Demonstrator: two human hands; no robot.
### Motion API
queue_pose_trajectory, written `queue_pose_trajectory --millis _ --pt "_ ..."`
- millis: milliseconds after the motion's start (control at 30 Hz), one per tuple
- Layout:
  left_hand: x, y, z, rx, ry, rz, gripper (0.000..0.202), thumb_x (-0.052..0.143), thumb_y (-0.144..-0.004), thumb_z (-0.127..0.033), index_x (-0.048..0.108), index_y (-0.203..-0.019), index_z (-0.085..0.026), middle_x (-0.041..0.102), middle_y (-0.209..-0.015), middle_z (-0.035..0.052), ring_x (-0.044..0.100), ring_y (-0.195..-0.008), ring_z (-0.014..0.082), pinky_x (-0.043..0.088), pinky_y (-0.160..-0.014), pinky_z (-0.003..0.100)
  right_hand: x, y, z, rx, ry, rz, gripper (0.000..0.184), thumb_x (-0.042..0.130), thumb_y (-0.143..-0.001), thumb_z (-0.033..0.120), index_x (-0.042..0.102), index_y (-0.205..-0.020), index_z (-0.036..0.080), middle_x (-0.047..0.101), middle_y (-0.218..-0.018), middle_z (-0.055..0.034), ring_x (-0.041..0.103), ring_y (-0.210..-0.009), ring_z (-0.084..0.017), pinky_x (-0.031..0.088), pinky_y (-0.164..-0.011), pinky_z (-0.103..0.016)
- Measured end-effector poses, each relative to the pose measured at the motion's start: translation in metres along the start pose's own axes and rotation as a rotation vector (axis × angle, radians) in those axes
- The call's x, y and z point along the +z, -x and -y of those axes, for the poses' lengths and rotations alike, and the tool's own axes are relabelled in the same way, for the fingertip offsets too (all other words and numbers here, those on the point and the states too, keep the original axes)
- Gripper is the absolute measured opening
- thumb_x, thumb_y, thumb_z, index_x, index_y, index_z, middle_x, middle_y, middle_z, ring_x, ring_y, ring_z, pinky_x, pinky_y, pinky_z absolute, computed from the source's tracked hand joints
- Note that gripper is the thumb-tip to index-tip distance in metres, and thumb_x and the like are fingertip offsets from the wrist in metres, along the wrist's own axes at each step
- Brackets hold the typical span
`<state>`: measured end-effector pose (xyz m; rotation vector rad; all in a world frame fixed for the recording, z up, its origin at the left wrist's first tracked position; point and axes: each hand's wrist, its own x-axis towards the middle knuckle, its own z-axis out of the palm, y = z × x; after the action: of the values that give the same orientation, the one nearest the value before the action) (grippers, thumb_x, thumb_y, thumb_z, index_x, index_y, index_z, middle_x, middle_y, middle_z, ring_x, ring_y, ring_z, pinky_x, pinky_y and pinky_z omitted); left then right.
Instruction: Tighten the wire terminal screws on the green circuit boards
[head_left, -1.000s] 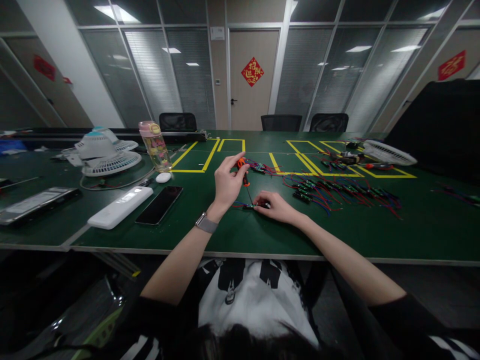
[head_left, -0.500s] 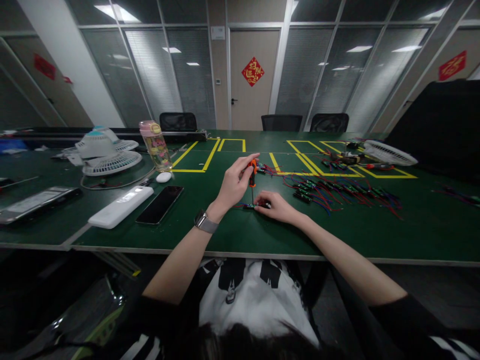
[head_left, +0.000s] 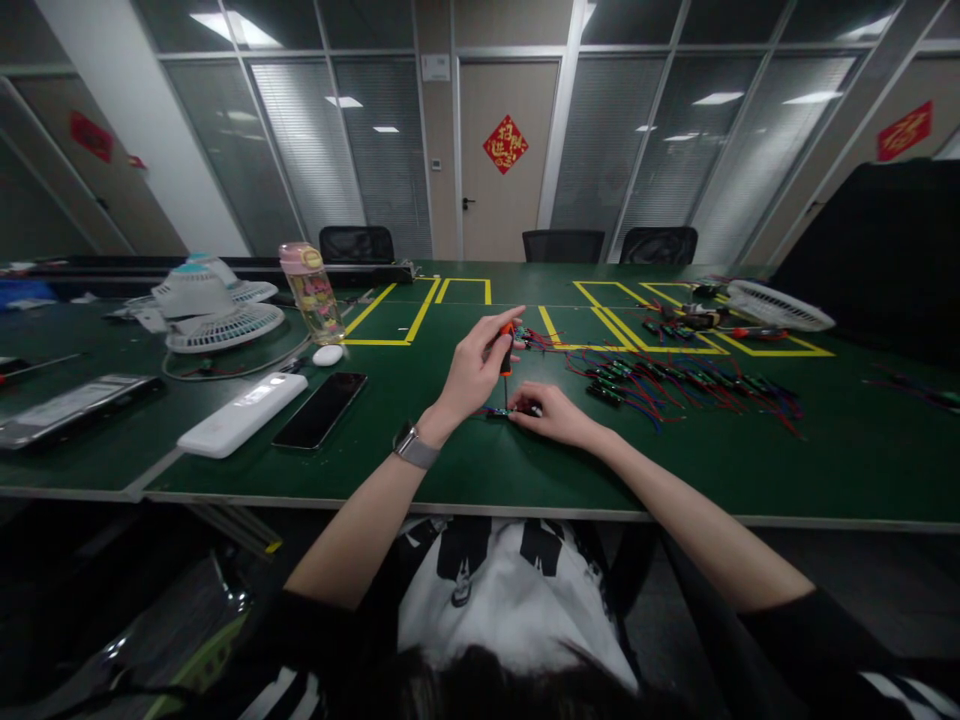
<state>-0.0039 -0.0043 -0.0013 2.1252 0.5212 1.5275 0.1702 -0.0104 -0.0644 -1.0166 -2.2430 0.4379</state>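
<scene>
My left hand (head_left: 472, 375) is closed round the orange-and-black handle of a small screwdriver (head_left: 508, 352). The tool stands nearly upright with its tip on a small green circuit board (head_left: 501, 411) that has red and blue wires. My right hand (head_left: 553, 412) lies on the green table (head_left: 465, 465) and pinches that board at its right end, holding it down. A watch sits on my left wrist.
Rows of similar wired boards (head_left: 675, 385) lie to the right, inside and below yellow tape lines. To the left are a black phone (head_left: 320, 409), a white power bank (head_left: 241, 412), a white mouse (head_left: 327, 354), a bottle (head_left: 311, 292) and fans (head_left: 217, 310). Another fan (head_left: 780, 305) lies far right.
My left hand has swung the screwdriver rightwards and upright, bringing its tip down onto the board. My right hand has stayed on the board.
</scene>
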Motion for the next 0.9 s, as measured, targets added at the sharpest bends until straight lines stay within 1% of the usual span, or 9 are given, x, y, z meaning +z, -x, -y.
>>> queue_pose_trajectory --millis 100,233,367,467,633,767,900 --pt "0.0017 0.0007 0.0016 -0.022 0.012 -0.036 0.034 0.047 -0.093 -0.023 0.053 -0.126 -0.026 0.057 -0.112 0.0054 0.063 -0.076 0.0076 0.056 -0.068 0.021 -0.0001 0.0001 0.0000 -0.001 -0.001 -0.001 0.006 0.062 -0.078 0.017 0.065 -0.083 0.015 0.061 -0.078 -0.0025 0.056 -0.068 -0.013 0.044 -0.064 -0.024" --pt "0.0011 0.0008 0.0014 -0.025 -0.030 -0.073 0.032 0.050 -0.092 -0.021 0.056 -0.123 -0.026 0.057 -0.109 0.0039 0.063 -0.074 0.0069 0.057 -0.067 0.020 -0.0004 0.0004 0.0008 -0.009 0.002 0.001 0.006 0.062 -0.079 0.017 0.065 -0.084 0.015 0.061 -0.079 -0.0023 0.056 -0.068 -0.013 0.044 -0.065 -0.024" --pt "-0.0012 0.0001 0.0005 -0.029 -0.079 -0.106 0.031 0.052 -0.090 -0.021 0.057 -0.121 -0.026 0.057 -0.106 0.0037 0.063 -0.071 0.0066 0.058 -0.064 0.019 -0.0014 0.0008 0.0035 -0.031 0.027 -0.001 0.013 0.062 -0.080 0.017 0.068 -0.091 0.015 0.060 -0.079 -0.0028 0.055 -0.069 -0.013 0.044 -0.065 -0.024" --pt "-0.0022 -0.0002 0.0000 -0.024 -0.099 -0.105 0.031 0.053 -0.090 -0.020 0.057 -0.121 -0.025 0.057 -0.107 0.0038 0.063 -0.073 0.0069 0.059 -0.065 0.019 -0.0020 0.0007 0.0041 -0.034 0.047 0.000 0.015 0.062 -0.081 0.018 0.071 -0.093 0.015 0.061 -0.079 -0.0037 0.056 -0.070 -0.014 0.044 -0.066 -0.025" --pt "-0.0019 0.0001 -0.0008 -0.007 -0.121 -0.095 0.031 0.052 -0.091 -0.020 0.057 -0.121 -0.025 0.057 -0.108 0.0040 0.063 -0.074 0.0068 0.059 -0.063 0.018 -0.0009 0.0004 -0.0001 -0.014 0.048 -0.021 0.016 0.064 -0.082 0.022 0.074 -0.092 0.016 0.062 -0.078 -0.0045 0.056 -0.066 -0.013 0.044 -0.064 -0.025" --pt "-0.0017 0.0006 -0.0025 0.001 -0.133 -0.091 0.030 0.051 -0.092 -0.021 0.057 -0.121 -0.026 0.057 -0.108 0.0039 0.063 -0.074 0.0067 0.059 -0.066 0.019 -0.0001 0.0003 -0.0026 -0.025 0.042 -0.032 0.016 0.065 -0.081 0.023 0.076 -0.092 0.016 0.063 -0.077 -0.0051 0.057 -0.067 -0.014 0.044 -0.064 -0.025" --pt "-0.0022 0.0010 -0.0043 0.008 -0.142 -0.093 0.029 0.053 -0.091 -0.023 0.059 -0.119 -0.026 0.057 -0.106 0.0041 0.062 -0.079 0.0088 0.058 -0.066 0.020 0.0000 0.0005 -0.0025 -0.031 0.029 -0.038 0.016 0.066 -0.082 0.023 0.077 -0.091 0.017 0.062 -0.075 -0.0045 0.058 -0.066 -0.014 0.043 -0.063 -0.025"
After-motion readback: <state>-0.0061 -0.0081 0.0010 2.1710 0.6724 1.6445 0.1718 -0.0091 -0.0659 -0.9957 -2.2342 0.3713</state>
